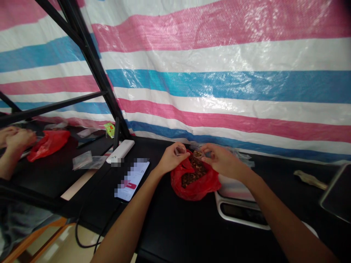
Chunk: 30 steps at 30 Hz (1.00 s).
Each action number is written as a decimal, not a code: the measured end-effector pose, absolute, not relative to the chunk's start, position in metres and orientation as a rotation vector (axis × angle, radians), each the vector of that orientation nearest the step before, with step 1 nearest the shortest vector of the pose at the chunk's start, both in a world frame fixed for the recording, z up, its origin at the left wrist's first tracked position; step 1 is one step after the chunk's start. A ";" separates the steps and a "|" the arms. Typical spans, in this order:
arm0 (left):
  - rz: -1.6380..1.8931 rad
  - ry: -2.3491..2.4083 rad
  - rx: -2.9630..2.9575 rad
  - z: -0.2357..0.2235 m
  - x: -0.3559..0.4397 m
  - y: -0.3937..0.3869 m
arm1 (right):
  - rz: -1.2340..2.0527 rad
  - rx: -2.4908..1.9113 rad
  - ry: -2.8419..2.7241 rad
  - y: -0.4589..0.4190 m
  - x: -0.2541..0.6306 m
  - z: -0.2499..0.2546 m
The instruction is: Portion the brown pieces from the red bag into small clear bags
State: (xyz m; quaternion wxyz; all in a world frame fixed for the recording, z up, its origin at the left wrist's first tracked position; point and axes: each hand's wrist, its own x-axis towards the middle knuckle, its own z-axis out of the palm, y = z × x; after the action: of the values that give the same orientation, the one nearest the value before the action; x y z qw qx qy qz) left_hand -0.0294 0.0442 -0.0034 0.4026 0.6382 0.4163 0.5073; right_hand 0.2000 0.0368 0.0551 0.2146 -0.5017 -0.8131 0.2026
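Head view, angled down at the back part of a black counter [175, 226]. Small clear plastic cup [180, 150] held by the rim between thumb and fingers of the left hand [172, 159], the grip closed on it. Second clear plastic cup [197, 154], a few brown bits visible inside, pinched in the right hand [223, 160], equally closed. Both hands just apart, above a red plastic bag [197, 190] lying open on the counter, a heap of brown dried pieces [195, 172] showing within. White-rimmed digital scale [238, 211] just beside the bag, toward the right. Smartphone [132, 180], its screen blurred, left of the bag; white power bank [120, 150] near the back edge. Pink, white and blue striped tarpaulin [219, 87] behind the counter; black metal frame [93, 62] at upper left. Far left, a hazy pair of hands [16, 140], seemingly mirrored, though unclear.
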 end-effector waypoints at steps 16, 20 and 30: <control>1.235 0.950 1.586 0.000 -0.018 0.038 | -0.305 -1.031 -2.316 0.013 0.168 0.067; 1.244 1.130 1.669 0.001 -0.026 0.041 | -0.238 -1.209 -2.339 0.016 0.178 0.073; 0.870 1.284 1.729 -0.001 -0.038 0.037 | -0.052 -1.453 -2.747 0.010 0.174 0.054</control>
State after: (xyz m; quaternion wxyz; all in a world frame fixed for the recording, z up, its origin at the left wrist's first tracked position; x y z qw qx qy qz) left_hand -0.0376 0.0366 -0.0007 0.3983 0.6827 0.5070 0.3438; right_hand 0.1738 0.0103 0.0536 0.0170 -0.4674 -0.8837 -0.0167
